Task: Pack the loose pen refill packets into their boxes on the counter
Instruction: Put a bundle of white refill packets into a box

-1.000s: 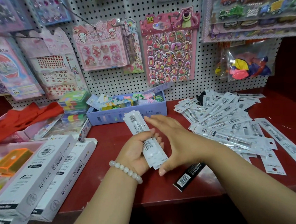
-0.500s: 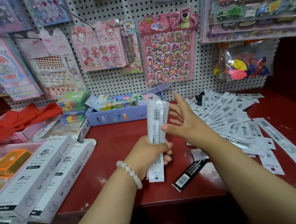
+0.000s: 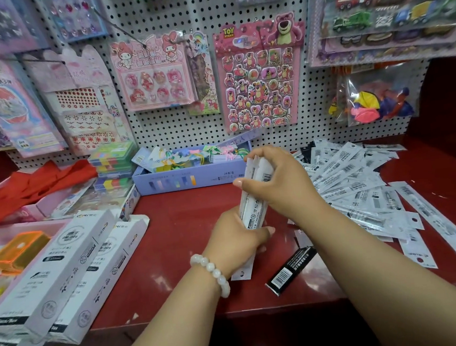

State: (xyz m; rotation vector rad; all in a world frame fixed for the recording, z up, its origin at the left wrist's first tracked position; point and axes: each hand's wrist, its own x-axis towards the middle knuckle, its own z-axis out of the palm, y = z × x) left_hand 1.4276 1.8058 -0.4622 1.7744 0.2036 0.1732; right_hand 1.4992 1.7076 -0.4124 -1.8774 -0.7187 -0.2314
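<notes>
**Two hands on one upright bundle**

Two hands are on the bundle of refill packets point(image 3: 255, 195) now, over the middle of the red worktop point(image 3: 172, 236). The left hand point(image 3: 236, 237), white bead bracelet point(image 3: 212, 271) at the wrist, grips the lower end, its fingers wrapped round the stack. Half a second back the right hand point(image 3: 278, 180) only steadied the stack, thumb on it and fingers spread wide behind; now it has come down over the top and its fingers curl round the upper end, thumb pressed across the front. A second ago that same bundle lay tilted between the palms; now it stands close to upright, leaning a touch to the right.

Over on the right the loose pile of packets point(image 3: 362, 179) lies where it was, fanned out across the worktop. The black packet point(image 3: 291, 269) sits alone just below the hands, unmoved. At the left edge two long white boxes point(image 3: 66, 268) lie side by side, touching, well apart from the bundle. Behind the hands, the lilac tray point(image 3: 184, 178) of coloured bits rests against the pegboard point(image 3: 169, 120).
</notes>
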